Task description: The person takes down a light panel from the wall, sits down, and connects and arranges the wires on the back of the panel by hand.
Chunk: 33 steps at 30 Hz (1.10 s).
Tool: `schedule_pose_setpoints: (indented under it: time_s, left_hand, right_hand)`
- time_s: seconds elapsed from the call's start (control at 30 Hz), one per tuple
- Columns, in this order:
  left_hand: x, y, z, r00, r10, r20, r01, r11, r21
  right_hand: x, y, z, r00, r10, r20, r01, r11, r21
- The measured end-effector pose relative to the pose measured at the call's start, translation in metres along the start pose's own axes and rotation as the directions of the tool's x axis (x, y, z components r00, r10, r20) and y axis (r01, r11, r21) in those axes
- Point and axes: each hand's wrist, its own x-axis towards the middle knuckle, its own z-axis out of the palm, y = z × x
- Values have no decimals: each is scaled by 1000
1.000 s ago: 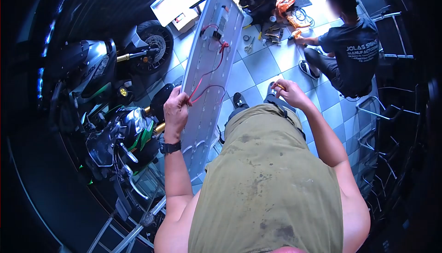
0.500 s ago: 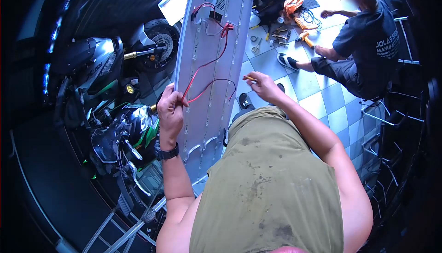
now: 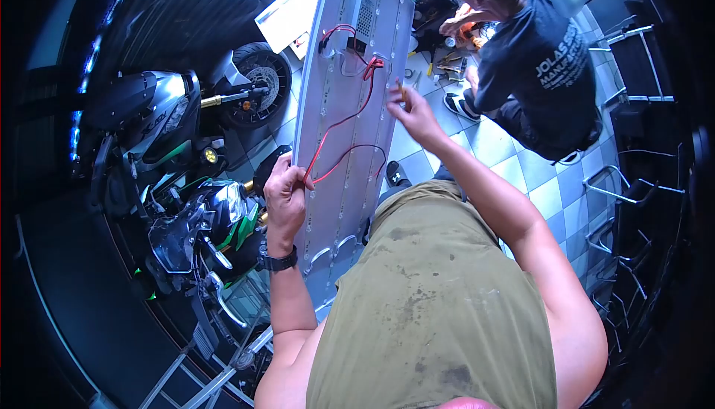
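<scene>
A long grey panel [image 3: 335, 130] with rows of small LED modules stands tilted in front of me. A perforated metal power supply [image 3: 363, 20] sits near its far end, and red and black wires [image 3: 346, 115] loop down from there. My left hand [image 3: 286, 189] is closed on the panel's left edge, with the red wire at its fingertips. My right hand [image 3: 417, 115] is raised just beyond the right edge. Pinched in its fingers is a small orange-tan stick [image 3: 403, 95], perhaps a cigarette, partly hidden and blurred.
Motorcycles [image 3: 167, 111] stand close on the left. A folded metal ladder [image 3: 201, 383] is at lower left. Another person [image 3: 540, 74] crouches on the tiled floor at right, beside tools and orange cable [image 3: 465, 37]. Metal racks [image 3: 625, 186] line the right side.
My right hand has risen toward the panel's far end, still pinching the small stick. The other person has leaned left over the tools. My left hand keeps its hold.
</scene>
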Motion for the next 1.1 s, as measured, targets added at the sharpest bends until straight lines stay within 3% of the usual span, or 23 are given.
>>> schedule_pose_setpoints:
  time_s: [0.03,0.17,0.23,0.43,0.5,0.53,0.63,0.7,0.8,0.9,0.97,1.1]
  left_hand:
    - [0,1,1,1000,-21,6,21,1000,-7]
    - [-7,1,8,999,39,3,-39,999,2]
    - [-10,0,10,1000,-8,9,7,999,54]
    - [-22,-15,20,998,-66,16,62,982,179]
    - [-26,-20,25,998,-68,9,65,976,208]
    - [-26,-21,28,999,-45,13,41,975,218]
    - [-30,-30,37,999,-22,31,14,970,241]
    - [-35,-38,42,995,-87,45,71,958,279]
    - [-45,-52,52,996,-73,60,54,962,269]
    - [-59,-63,61,992,-99,79,77,966,246]
    - [-66,-62,66,989,-97,108,71,973,220]
    - [-74,-76,77,993,-51,104,29,979,200]
  right_hand:
    - [10,-8,-3,992,-57,-109,76,982,175]
    - [31,-37,-5,989,19,-145,29,947,320]
    - [31,-50,-9,997,71,39,-80,921,380]
    - [3,-23,-5,999,-30,-21,35,948,316]
    - [-20,-30,-5,991,-132,-35,136,969,208]
    - [-33,-46,-6,982,-184,-44,178,977,-115]
    - [-50,-53,9,969,-247,-29,234,945,-230]
    - [-55,-53,19,958,-281,-51,264,938,-224]
    - [-58,-49,19,999,39,27,-35,989,-146]
    - [-65,-33,5,998,-20,56,24,998,-63]
    - [-69,-24,-11,994,-37,104,54,985,-164]
    - [-77,-5,-21,995,6,103,-3,1000,-30]
